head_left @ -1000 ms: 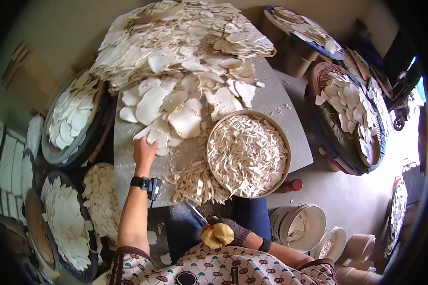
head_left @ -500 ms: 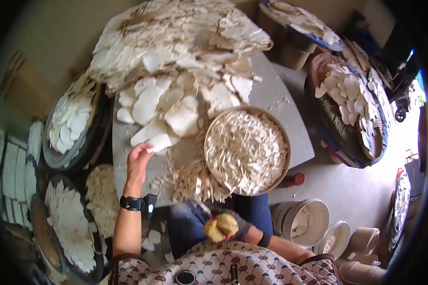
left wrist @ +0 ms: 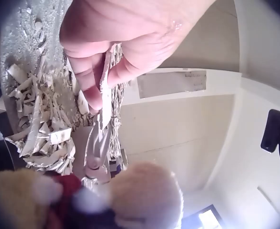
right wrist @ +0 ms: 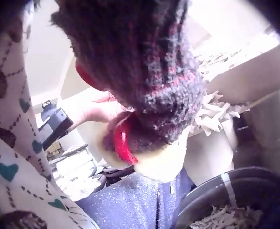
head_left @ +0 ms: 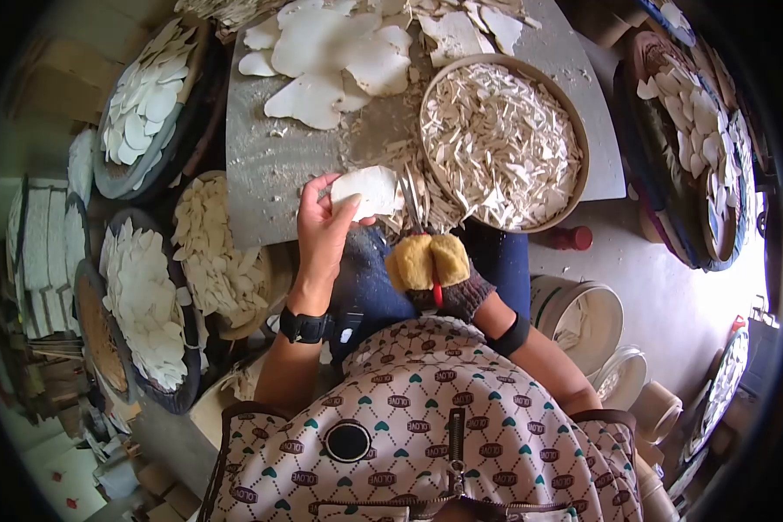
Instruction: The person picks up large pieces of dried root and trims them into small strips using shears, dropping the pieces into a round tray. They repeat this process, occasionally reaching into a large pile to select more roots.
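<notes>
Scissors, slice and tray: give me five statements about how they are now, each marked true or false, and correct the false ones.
1. The left hand pinches a white slice between thumb and fingers. True.
2. The scissors are in the left hand. False: the right hand holds them.
3. The right hand wears a knitted glove. True.
4. The padding at the scissors' handles is blue. False: it is yellow.
5. The round tray holds cut strips. True.
</notes>
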Demonstrator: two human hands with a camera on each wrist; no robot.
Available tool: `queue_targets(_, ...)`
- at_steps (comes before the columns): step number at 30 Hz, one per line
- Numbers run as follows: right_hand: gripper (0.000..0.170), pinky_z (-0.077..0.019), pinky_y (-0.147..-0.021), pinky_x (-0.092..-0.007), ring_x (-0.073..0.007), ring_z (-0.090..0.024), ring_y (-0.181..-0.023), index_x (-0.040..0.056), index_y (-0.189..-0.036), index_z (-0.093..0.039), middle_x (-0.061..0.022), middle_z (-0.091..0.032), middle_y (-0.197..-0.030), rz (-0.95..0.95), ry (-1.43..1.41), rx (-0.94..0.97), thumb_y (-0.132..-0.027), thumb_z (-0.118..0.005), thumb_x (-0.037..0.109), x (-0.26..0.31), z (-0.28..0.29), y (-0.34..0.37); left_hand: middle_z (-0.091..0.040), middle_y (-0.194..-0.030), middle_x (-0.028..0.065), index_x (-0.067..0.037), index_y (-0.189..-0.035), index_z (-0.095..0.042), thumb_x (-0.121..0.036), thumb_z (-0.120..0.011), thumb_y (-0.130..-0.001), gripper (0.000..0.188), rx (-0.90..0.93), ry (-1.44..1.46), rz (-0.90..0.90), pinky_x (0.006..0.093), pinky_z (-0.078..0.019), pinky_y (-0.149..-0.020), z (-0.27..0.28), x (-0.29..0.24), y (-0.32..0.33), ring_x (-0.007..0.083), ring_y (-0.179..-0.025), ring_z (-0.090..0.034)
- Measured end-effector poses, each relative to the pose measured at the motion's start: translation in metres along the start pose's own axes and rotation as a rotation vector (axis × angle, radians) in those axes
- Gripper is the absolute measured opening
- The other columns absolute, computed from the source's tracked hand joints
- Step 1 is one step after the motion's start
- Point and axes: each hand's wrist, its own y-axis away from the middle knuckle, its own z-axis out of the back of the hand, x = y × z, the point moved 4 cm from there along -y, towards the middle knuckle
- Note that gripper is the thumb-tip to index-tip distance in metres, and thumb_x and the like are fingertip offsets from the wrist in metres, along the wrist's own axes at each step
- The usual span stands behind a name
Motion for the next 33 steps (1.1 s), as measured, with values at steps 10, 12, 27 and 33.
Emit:
queue_targets(10,0.027,-0.0476,-0.081,-0.0324,-0.0248,-0.059,-0.089,0.0039,-0.1,-0.055,-0.0102,-0.061,-0.096,0.193,1.003,-0.035,-0.079,-0.061,0.018,0.026,-0.03,0.001,-0.061,-0.095,0.0094,-0.006,-0.125,-0.037,-0.002,-0.057,-0.082,0.048,-0.195,0.084,-0.078,0.0205,-0.0494,-0.063,-0.011,0.03,0.01,0.0105,-0.077,-0.059)
queue_targets(12,0.027,-0.0482,-0.077,-0.0334,-0.027,-0.059,-0.085,0.0054,-0.096,-0.056,-0.0106,-0.061,-0.092,0.27,1.314,-0.02,-0.075,-0.064,0.02,0.022,-0.032,0.003,-0.061,-0.095,0.0084,-0.006,-0.125,-0.037,-0.003,-0.056,-0.083,0.046,-0.202,0.079,-0.094,0.0198,-0.0485,-0.062,-0.012,0.032,0.007,0.0099,-0.077,-0.059)
queue_targets(27,0.024,-0.0475,-0.084,-0.0281,-0.0134,-0.058,-0.094,0.0025,-0.104,-0.054,-0.0061,-0.059,-0.103,0.054,0.813,-0.087,-0.083,-0.062,0.013,0.016,-0.034,0.012,-0.058,-0.104,0.0113,-0.004,-0.122,-0.041,-0.002,-0.05,-0.085,0.038,0.092,-0.141,0.138,0.0325,-0.0541,-0.072,-0.004,0.029,-0.02,0.0185,-0.089,-0.06)
queue_targets(33,0.028,-0.047,-0.084,-0.0294,-0.0197,-0.059,-0.092,0.002,-0.102,-0.055,-0.0101,-0.06,-0.101,0.143,1.129,-0.039,-0.076,-0.064,0.007,0.005,-0.035,0.016,-0.06,-0.099,0.01,-0.004,-0.122,-0.043,-0.001,-0.051,-0.084,0.039,0.123,-0.132,0.208,0.0236,-0.0516,-0.069,-0.01,0.019,0.001,0.0145,-0.083,-0.061)
